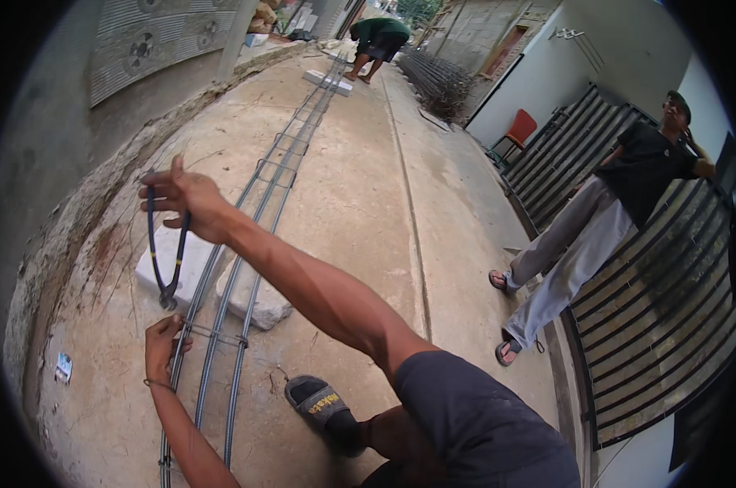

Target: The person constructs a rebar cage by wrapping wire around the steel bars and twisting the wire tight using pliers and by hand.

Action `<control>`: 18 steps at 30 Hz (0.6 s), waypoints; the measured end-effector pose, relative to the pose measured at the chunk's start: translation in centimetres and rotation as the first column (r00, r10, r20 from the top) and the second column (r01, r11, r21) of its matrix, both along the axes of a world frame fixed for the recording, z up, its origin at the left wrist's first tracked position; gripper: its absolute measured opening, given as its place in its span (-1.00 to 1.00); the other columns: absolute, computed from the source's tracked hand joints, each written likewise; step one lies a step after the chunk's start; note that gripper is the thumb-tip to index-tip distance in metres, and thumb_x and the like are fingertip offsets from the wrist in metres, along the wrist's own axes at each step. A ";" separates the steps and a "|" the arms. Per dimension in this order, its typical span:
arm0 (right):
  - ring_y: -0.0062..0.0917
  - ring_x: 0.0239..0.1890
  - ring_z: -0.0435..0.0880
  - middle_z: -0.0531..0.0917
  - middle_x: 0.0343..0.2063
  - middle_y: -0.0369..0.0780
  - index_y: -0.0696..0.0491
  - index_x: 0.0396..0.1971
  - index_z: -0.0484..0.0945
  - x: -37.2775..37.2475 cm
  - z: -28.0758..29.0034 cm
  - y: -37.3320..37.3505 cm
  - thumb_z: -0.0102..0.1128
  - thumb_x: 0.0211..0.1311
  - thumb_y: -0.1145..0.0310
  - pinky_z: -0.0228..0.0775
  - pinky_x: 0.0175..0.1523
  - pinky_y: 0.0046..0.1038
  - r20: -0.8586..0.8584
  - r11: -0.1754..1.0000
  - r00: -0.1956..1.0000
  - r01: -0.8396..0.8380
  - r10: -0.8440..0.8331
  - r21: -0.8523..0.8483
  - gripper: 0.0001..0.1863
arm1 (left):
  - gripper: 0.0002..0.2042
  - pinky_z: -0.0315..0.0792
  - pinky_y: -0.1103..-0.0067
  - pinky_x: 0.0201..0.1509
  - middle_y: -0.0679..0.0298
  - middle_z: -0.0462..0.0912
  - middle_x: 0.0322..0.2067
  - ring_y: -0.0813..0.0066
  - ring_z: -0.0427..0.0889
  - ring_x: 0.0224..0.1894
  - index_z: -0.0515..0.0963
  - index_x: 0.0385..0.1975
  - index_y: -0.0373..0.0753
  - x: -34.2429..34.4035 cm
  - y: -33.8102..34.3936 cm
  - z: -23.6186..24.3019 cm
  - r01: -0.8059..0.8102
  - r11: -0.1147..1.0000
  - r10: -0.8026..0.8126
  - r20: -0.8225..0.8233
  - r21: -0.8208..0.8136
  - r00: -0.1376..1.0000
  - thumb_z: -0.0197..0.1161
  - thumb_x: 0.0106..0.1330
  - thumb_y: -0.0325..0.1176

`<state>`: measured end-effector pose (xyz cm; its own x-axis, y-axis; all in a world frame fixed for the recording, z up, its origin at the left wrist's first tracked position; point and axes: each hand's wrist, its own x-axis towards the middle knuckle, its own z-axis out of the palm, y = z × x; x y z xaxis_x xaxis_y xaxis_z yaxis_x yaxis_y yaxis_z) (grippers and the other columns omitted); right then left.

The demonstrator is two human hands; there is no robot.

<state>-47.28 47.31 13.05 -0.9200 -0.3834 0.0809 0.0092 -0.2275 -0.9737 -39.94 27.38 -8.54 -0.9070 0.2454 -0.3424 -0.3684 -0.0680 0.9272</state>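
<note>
- Rebar cage (pixel 214 335): long steel bars joined by stirrups, running from the lower left of the view up to the far end of the concrete pavement (pixel 348 236).
- Near stirrup (pixel 230 337): crosses the bars just beside the left hand.
- Left hand (pixel 165 346): at the cage's left outer bar, fingers bent in around it, close to the stirrup. Whether they grip bar or wire cannot be told. Dark band at the wrist.
- Right hand (pixel 195 202): raised left of the cage, fingers partly spread, one pointing up; holds the pincers by the upper ends of the handles.
- Pincers (pixel 168 294): dark handles with yellow marks, spread apart; head down, just above the left hand.
- White blocks (pixel 258 302): two, at the cage's near part.
- Slide sandal (pixel 323 403): on a dark-socked foot, right of the cage.
- Bending person (pixel 378 37): at the cage's far end.
- Standing person (pixel 644 167): right side, beside a dark metal gate (pixel 640 354).
- Red chair (pixel 519 128): near the wall beyond.
</note>
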 end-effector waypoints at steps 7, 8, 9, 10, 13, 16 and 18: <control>-0.29 0.18 0.51 0.53 0.11 -0.07 0.17 0.18 0.39 4.0 3.6 9.6 -0.36 0.42 -0.22 0.37 0.22 -0.20 -0.032 0.938 0.977 0.212 -0.211 0.276 -0.25 | -0.65 0.58 0.64 -0.51 0.26 0.61 -0.47 0.52 0.63 -0.56 0.61 -0.14 -0.40 -1.2 2.7 1.3 0.005 0.972 -0.043 0.157 0.236 0.987 0.34 0.27 -0.20; -0.29 0.17 0.52 0.53 0.11 -0.07 0.17 0.17 0.40 4.8 3.5 10.4 -0.34 0.42 -0.22 0.39 0.21 -0.22 -0.020 0.918 0.969 0.241 -0.248 0.316 -0.25 | -0.65 0.58 0.64 -0.51 0.26 0.61 -0.47 0.52 0.63 -0.56 0.61 -0.14 -0.40 -0.9 2.3 1.0 -0.020 0.974 -0.017 0.159 0.225 0.987 0.34 0.27 -0.20; -0.30 0.17 0.52 0.53 0.11 -0.08 0.16 0.16 0.41 5.4 3.1 11.0 -0.33 0.41 -0.23 0.37 0.23 -0.22 0.012 0.898 0.961 0.255 -0.278 0.358 -0.25 | -0.65 0.58 0.65 -0.51 0.25 0.61 -0.46 0.53 0.61 -0.57 0.60 -0.13 -0.41 -0.6 1.6 0.5 -0.023 0.977 -0.009 0.150 0.211 0.989 0.34 0.27 -0.23; -0.30 0.17 0.52 0.53 0.12 -0.09 0.15 0.15 0.43 6.2 2.5 12.1 -0.33 0.41 -0.23 0.36 0.24 -0.21 0.038 0.869 0.947 0.277 -0.320 0.411 -0.26 | -0.66 0.59 0.66 -0.52 0.25 0.62 -0.46 0.54 0.60 -0.58 0.59 -0.11 -0.42 -0.4 1.4 0.0 -0.014 0.978 -0.016 0.141 0.209 0.990 0.35 0.27 -0.26; -0.33 0.18 0.52 0.56 0.09 -0.14 0.10 0.13 0.46 9.5 1.8 15.2 -0.32 0.40 -0.26 0.32 0.25 -0.19 0.007 0.711 0.933 0.270 -0.361 0.649 -0.26 | -0.65 0.60 0.66 -0.52 0.27 0.62 -0.48 0.55 0.62 -0.57 0.59 -0.11 -0.44 -0.2 1.5 0.3 -0.011 0.975 -0.020 0.138 0.220 0.990 0.36 0.25 -0.27; -0.35 0.17 0.52 0.59 0.05 -0.15 0.09 0.11 0.48 12.7 0.7 18.0 -0.31 0.39 -0.28 0.32 0.23 -0.19 0.065 0.607 0.914 0.211 -0.400 0.767 -0.26 | -0.65 0.59 0.66 -0.52 0.26 0.62 -0.47 0.55 0.61 -0.57 0.60 -0.12 -0.43 -0.1 1.5 0.8 0.000 0.987 -0.021 0.126 0.160 0.992 0.37 0.24 -0.27; -0.37 0.16 0.53 0.59 0.05 -0.17 0.10 0.09 0.49 15.1 0.1 20.2 -0.28 0.38 -0.30 0.33 0.22 -0.19 0.108 0.558 0.909 0.150 -0.403 0.816 -0.25 | -0.66 0.59 0.66 -0.51 0.26 0.61 -0.46 0.55 0.60 -0.56 0.61 -0.13 -0.42 -0.2 1.7 1.3 0.013 0.983 -0.039 0.135 0.184 0.990 0.39 0.22 -0.28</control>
<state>-32.19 67.47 13.10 -0.9251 0.0982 -0.3667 0.3534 0.5757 -0.7373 -40.16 29.09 -7.27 -0.8469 0.3381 -0.4104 -0.4951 -0.2203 0.8404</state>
